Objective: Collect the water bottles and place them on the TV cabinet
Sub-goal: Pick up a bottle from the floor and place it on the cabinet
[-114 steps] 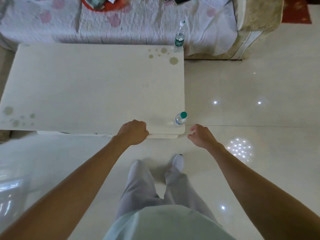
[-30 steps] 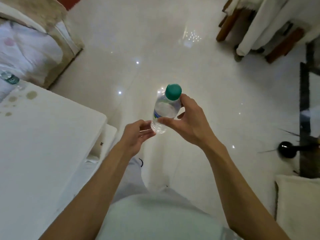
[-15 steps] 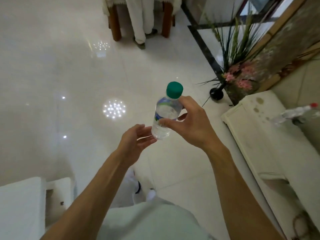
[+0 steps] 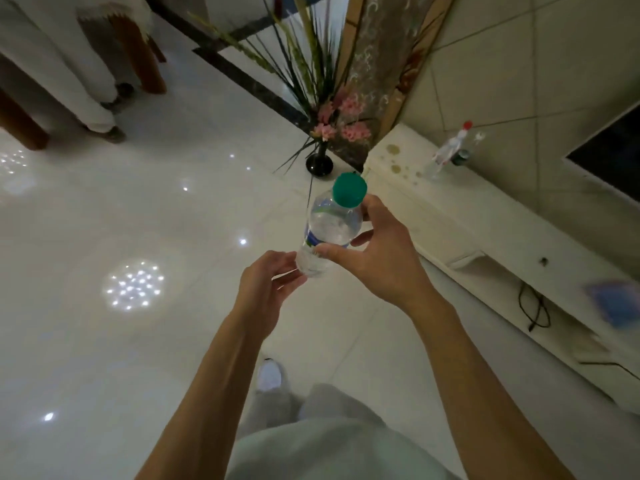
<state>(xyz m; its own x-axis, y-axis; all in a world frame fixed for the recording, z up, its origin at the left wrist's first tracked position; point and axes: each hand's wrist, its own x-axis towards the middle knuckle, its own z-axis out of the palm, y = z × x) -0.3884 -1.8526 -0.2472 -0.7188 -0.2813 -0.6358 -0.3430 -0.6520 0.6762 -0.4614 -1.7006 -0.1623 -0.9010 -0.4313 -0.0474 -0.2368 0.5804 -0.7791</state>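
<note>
text: none legible | green-capped bottle (image 4: 333,225) label: blurred | red-capped bottle (image 4: 446,152) label: too small

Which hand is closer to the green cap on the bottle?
Right. The right hand grips the water bottle, with a finger reaching up beside the green cap. The left hand is lower down, touching the bottle's base.

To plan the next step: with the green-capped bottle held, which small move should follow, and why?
Probably carry the green-capped bottle right, over the TV cabinet: the right hand grips it above the floor, and the cabinet top has free space near the red-capped bottle.
</note>
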